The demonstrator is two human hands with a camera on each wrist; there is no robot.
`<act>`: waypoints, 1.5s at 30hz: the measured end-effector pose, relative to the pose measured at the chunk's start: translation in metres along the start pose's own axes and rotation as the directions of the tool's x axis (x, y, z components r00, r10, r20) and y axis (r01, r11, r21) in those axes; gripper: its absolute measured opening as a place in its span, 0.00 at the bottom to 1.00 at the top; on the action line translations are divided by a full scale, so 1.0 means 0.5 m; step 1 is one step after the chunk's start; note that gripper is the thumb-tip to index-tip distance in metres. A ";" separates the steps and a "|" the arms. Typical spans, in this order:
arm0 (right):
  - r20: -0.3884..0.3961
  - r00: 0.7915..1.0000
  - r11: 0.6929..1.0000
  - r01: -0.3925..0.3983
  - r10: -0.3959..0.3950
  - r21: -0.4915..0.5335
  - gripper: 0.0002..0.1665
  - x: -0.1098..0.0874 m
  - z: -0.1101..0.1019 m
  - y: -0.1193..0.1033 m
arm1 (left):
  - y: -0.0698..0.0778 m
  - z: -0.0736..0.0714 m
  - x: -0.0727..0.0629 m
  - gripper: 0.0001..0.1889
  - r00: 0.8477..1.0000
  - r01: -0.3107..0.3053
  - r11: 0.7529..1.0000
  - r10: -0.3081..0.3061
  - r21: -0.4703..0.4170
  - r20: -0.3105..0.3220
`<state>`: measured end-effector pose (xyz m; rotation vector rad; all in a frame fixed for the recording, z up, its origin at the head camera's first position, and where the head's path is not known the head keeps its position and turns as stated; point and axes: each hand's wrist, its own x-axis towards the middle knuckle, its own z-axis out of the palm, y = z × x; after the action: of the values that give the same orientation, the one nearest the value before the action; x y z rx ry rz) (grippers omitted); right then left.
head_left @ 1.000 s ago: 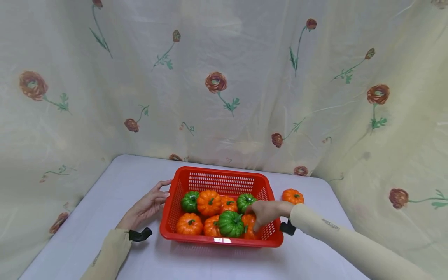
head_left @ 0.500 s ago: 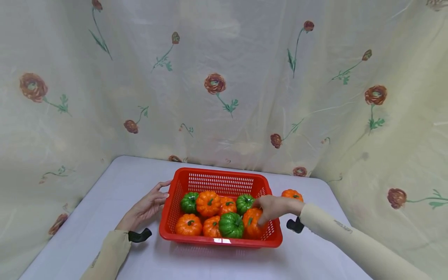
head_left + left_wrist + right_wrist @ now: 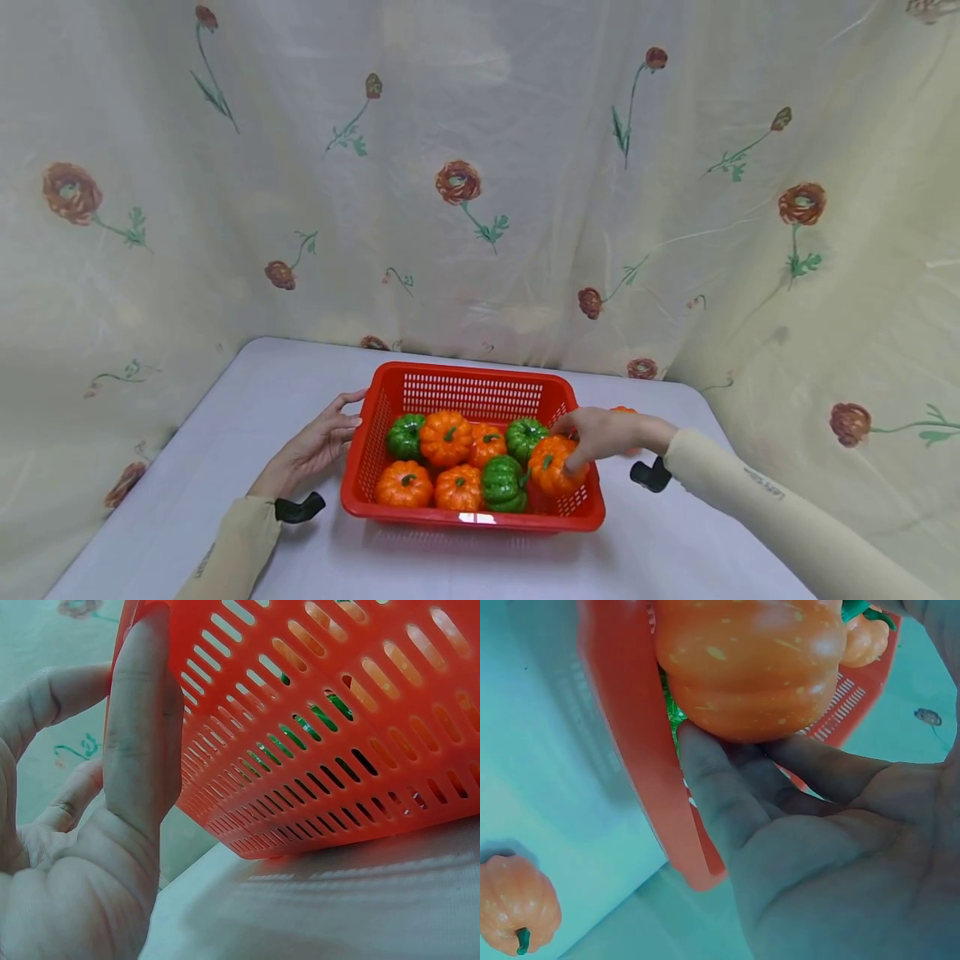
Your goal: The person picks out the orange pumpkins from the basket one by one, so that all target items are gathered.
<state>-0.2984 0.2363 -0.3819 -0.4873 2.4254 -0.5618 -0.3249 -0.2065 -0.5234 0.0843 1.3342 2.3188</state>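
A red slotted plastic basket (image 3: 465,518) holds several toy pumpkins, orange and green. My right hand (image 3: 603,433) reaches over its right side and grips an orange pumpkin (image 3: 551,468). In the right wrist view, fingers curl under that speckled orange pumpkin (image 3: 750,671). Just left of it, a green pumpkin (image 3: 504,483) lies tipped, stem to the right. Behind is another green pumpkin (image 3: 527,437). My left hand (image 3: 318,446) holds the basket's left rim. In the left wrist view, the thumb (image 3: 135,735) lies along the basket wall (image 3: 300,750), with other fingers across the rim.
More orange pumpkins (image 3: 405,483) and a green one (image 3: 406,436) fill the basket's left side. One orange pumpkin (image 3: 517,907) sits on the white table (image 3: 300,375) outside the basket, mostly behind my right hand in the head view. A flowered curtain (image 3: 510,208) surrounds the table.
My right hand has moved right and up, lifting the orange pumpkin within the basket. The green pumpkin beside it has rolled onto its side. My left hand stays at the rim.
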 end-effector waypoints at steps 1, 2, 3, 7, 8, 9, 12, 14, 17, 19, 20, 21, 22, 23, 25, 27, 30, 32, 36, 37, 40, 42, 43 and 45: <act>0.003 1.000 1.000 0.006 -0.006 -0.001 0.32 -0.001 -0.002 0.001 | -0.001 0.000 0.000 0.35 1.000 0.001 1.000 -0.001 0.001 -0.002; 0.007 1.000 1.000 0.012 -0.012 0.007 0.32 -0.002 -0.003 0.002 | -0.001 -0.001 0.000 0.36 1.000 0.001 1.000 -0.001 0.002 0.000; 0.009 1.000 1.000 0.014 -0.014 0.015 0.32 -0.003 -0.004 0.003 | -0.002 -0.001 0.001 0.36 1.000 0.002 1.000 -0.002 0.000 -0.003; 0.014 0.999 0.999 0.030 -0.031 0.028 0.32 -0.005 -0.006 0.010 | -0.003 -0.001 0.001 0.38 1.000 0.005 1.000 -0.005 -0.015 -0.007; 0.012 0.999 0.999 0.035 -0.035 0.024 0.32 -0.006 -0.007 0.011 | -0.004 -0.001 0.001 0.39 1.000 0.004 1.000 -0.004 -0.017 -0.004; 0.012 0.999 0.999 0.041 -0.041 0.015 0.32 -0.006 -0.008 0.014 | -0.004 -0.001 0.001 0.39 1.000 0.005 1.000 -0.005 -0.022 -0.007; 0.008 0.998 0.998 0.063 -0.063 -0.008 0.32 -0.010 -0.016 0.022 | -0.005 0.000 0.001 0.39 1.000 0.004 1.000 -0.004 -0.022 -0.006; 0.001 0.996 0.996 0.084 -0.084 -0.007 0.33 -0.013 -0.020 0.030 | -0.005 0.000 0.001 0.39 1.000 0.005 1.000 -0.006 -0.023 -0.009; -0.006 0.994 0.994 0.108 -0.108 0.029 0.34 -0.019 -0.027 0.044 | -0.005 0.000 0.002 0.40 1.000 0.007 1.000 -0.007 -0.025 -0.007; -0.015 0.994 0.992 0.109 -0.108 0.058 0.34 -0.022 -0.029 0.055 | -0.005 0.001 0.002 0.41 1.000 0.005 1.000 -0.005 -0.027 -0.002; -0.019 0.994 0.992 0.105 -0.104 0.073 0.34 -0.025 -0.031 0.061 | -0.005 0.001 0.002 0.41 1.000 0.004 1.000 -0.004 -0.031 0.001; -0.030 0.995 0.992 0.100 -0.098 0.077 0.34 -0.028 -0.033 0.068 | -0.005 0.001 0.001 0.41 1.000 0.002 0.999 -0.002 -0.036 0.004; -0.044 0.995 0.992 0.095 -0.091 0.080 0.33 -0.030 -0.034 0.075 | -0.005 0.001 0.001 0.40 1.000 0.001 0.999 -0.001 -0.039 0.005; -0.060 0.995 0.993 0.088 -0.084 0.083 0.33 -0.033 -0.036 0.081 | -0.006 0.001 0.001 0.40 1.000 0.001 0.999 0.000 -0.041 0.006; -0.093 0.993 0.993 0.078 -0.070 0.084 0.33 -0.040 -0.040 0.094 | -0.006 0.001 0.000 0.39 1.000 0.001 0.999 -0.001 -0.048 0.008; -0.125 0.990 0.993 0.078 -0.067 0.084 0.33 -0.047 -0.043 0.108 | -0.007 0.000 0.001 0.39 1.000 0.001 0.999 0.000 -0.051 0.011; -0.163 0.984 0.991 0.093 -0.076 0.100 0.32 -0.060 -0.048 0.127 | -0.007 -0.001 0.001 0.40 1.000 -0.002 0.999 0.003 -0.054 0.017; -0.190 0.979 0.989 0.100 -0.078 0.107 0.33 -0.068 -0.050 0.144 | -0.007 -0.001 0.000 0.41 1.000 -0.005 0.998 0.007 -0.055 0.022; -0.239 0.969 0.984 0.105 -0.069 0.142 0.34 -0.084 -0.052 0.187 | -0.006 -0.002 0.000 0.41 1.000 -0.001 0.998 0.003 -0.065 0.028; -0.249 0.967 0.982 0.099 -0.057 0.163 0.35 -0.088 -0.052 0.199 | -0.006 -0.002 0.000 0.40 1.000 0.001 0.998 0.000 -0.064 0.025; -0.270 0.962 0.973 0.088 -0.028 0.212 0.36 -0.098 -0.054 0.233 | -0.006 -0.004 0.001 0.37 1.000 0.002 0.999 -0.001 -0.053 0.021; -0.274 0.962 0.970 0.070 -0.003 0.234 0.37 -0.105 -0.054 0.253 | -0.006 -0.004 0.001 0.35 1.000 -0.001 0.999 0.001 -0.041 0.017; -0.274 0.962 0.967 0.054 0.017 0.249 0.38 -0.107 -0.053 0.265 | -0.005 -0.003 0.002 0.34 1.000 -0.002 0.999 0.002 -0.038 0.016; -0.263 0.963 0.961 0.024 0.052 0.277 0.40 -0.108 -0.048 0.290 | -0.004 -0.002 0.001 0.33 1.000 -0.004 0.999 0.005 -0.040 0.019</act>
<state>-0.3026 0.3904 -0.4110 -0.2880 2.5414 -1.0030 -0.3252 -0.2063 -0.5256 0.0969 1.2794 2.3408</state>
